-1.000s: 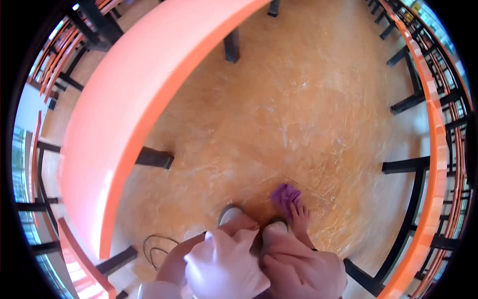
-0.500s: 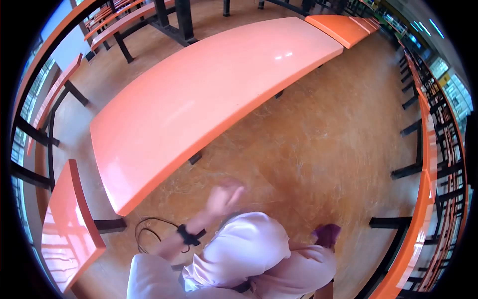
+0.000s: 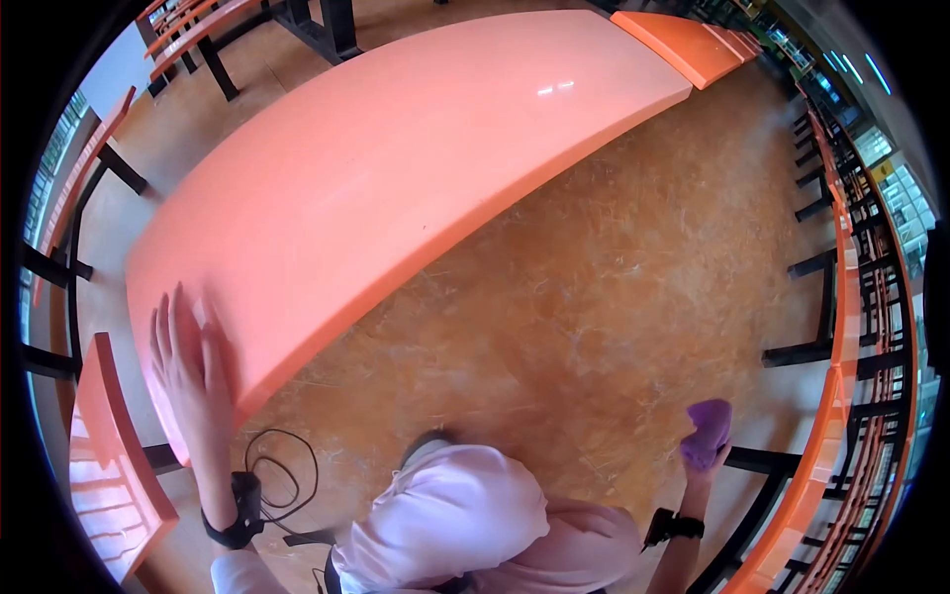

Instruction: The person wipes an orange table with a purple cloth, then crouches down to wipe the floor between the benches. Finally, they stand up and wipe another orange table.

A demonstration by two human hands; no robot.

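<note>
My left hand [image 3: 186, 371] lies on the near left end of the long orange-pink table [image 3: 416, 178], its fingers stretched out and apart. It has nothing in it, and a dark band circles the wrist. Low on the right side, my right hand [image 3: 701, 472] is closed on a crumpled purple cloth [image 3: 707, 431], above the floor and apart from the table. The cloth covers most of the fingers. A black band is on this wrist too.
An orange bench seat [image 3: 114, 475] stands at the left, beside the table end. A dark cable [image 3: 282, 480] loops near my left wrist. Along the right runs another orange table edge [image 3: 836, 416] on black legs. More tables continue at the back.
My left hand has moved left from above my knee onto the table end. My right hand with the purple cloth has shifted right and come into fuller view. The view has shifted slightly.
</note>
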